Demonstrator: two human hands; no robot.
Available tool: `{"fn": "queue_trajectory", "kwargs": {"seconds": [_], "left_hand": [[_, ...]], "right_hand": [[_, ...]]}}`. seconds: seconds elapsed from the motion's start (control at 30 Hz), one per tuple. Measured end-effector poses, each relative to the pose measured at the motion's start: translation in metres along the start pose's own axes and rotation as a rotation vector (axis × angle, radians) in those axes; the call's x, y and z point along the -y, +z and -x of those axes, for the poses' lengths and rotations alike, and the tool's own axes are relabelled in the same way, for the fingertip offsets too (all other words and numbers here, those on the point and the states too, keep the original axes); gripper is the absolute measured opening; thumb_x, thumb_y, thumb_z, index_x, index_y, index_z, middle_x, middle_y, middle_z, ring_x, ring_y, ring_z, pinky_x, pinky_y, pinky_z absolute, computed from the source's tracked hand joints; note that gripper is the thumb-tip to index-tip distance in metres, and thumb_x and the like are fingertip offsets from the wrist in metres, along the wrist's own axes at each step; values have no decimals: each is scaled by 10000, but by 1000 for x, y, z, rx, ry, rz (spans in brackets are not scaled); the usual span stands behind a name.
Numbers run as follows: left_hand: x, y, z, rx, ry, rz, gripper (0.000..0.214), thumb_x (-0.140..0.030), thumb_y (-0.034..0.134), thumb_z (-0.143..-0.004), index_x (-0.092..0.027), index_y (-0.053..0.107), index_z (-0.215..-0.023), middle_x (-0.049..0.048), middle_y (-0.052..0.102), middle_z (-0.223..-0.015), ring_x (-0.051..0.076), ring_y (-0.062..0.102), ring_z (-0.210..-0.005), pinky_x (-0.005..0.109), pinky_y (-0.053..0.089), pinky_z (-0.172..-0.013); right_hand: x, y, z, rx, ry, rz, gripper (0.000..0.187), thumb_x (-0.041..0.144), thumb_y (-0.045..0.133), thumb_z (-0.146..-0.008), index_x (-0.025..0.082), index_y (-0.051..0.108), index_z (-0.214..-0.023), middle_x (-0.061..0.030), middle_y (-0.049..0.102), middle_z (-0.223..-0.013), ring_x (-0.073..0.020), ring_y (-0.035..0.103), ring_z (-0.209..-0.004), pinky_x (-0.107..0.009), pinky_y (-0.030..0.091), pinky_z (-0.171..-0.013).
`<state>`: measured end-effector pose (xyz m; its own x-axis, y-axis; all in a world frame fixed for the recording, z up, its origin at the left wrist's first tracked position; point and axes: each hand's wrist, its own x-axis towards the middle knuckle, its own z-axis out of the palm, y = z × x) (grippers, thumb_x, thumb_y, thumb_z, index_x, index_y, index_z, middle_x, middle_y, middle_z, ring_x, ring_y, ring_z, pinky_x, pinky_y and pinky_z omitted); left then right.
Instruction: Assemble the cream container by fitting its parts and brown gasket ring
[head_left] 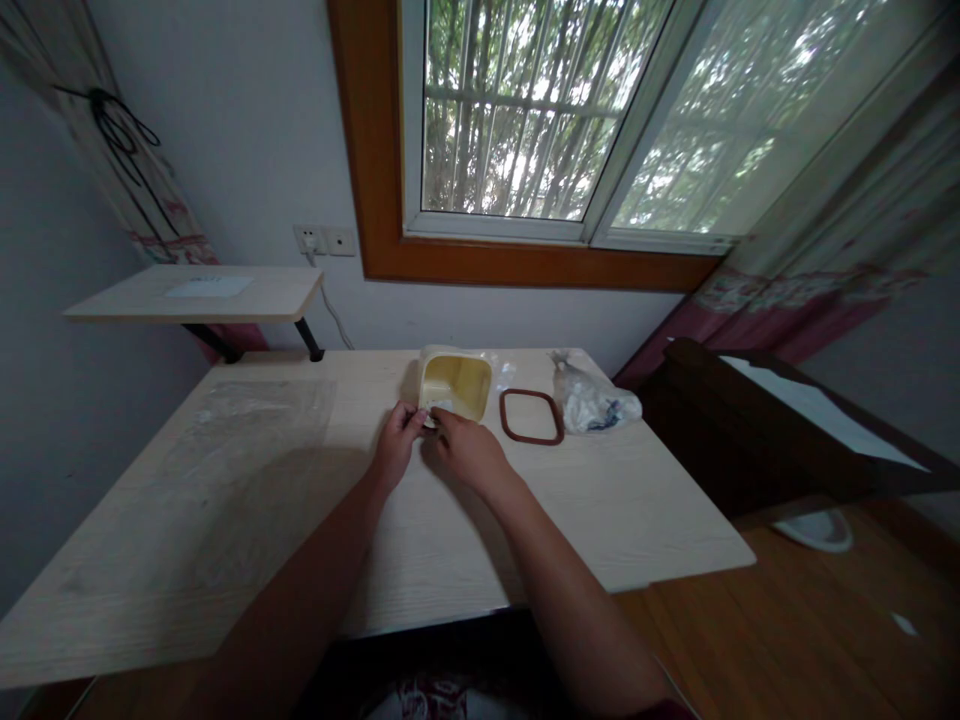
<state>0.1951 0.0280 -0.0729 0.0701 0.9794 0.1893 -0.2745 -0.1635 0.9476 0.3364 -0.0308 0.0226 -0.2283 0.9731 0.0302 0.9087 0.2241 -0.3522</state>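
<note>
A cream plastic container (454,383) lies tipped on its side on the light wooden table (300,520), its opening facing me. My left hand (396,440) and my right hand (469,450) meet at its near rim, fingers pinched together on a small whitish piece that I cannot make out. A brown rounded-rectangle sealing ring (531,416) lies flat just right of my right hand. Beyond the ring sits a knotted clear plastic bag (592,402) with dark bits inside.
A clear plastic sheet (247,420) lies on the table's left part. A raised shelf (195,293) stands at the back left, below a wall socket (324,240). A dark wooden piece of furniture (750,440) stands close to the table's right edge. A window is behind.
</note>
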Motion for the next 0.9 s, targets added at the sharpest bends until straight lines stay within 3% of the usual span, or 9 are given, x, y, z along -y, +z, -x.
{"fn": "queue_trajectory", "kwargs": {"seconds": [0.9], "left_hand": [[0,-1,1,11,-8,-45,337,-484,702,-836,-191,536,-848,-25,586,-817,124,638,-737,254,559,-709]], "right_hand": [[0,-1,5,13,21,36,466,245,455,-956,230,497,-1420,-116,702,-1271,-260,708,-1040,-327,497,-833]]}}
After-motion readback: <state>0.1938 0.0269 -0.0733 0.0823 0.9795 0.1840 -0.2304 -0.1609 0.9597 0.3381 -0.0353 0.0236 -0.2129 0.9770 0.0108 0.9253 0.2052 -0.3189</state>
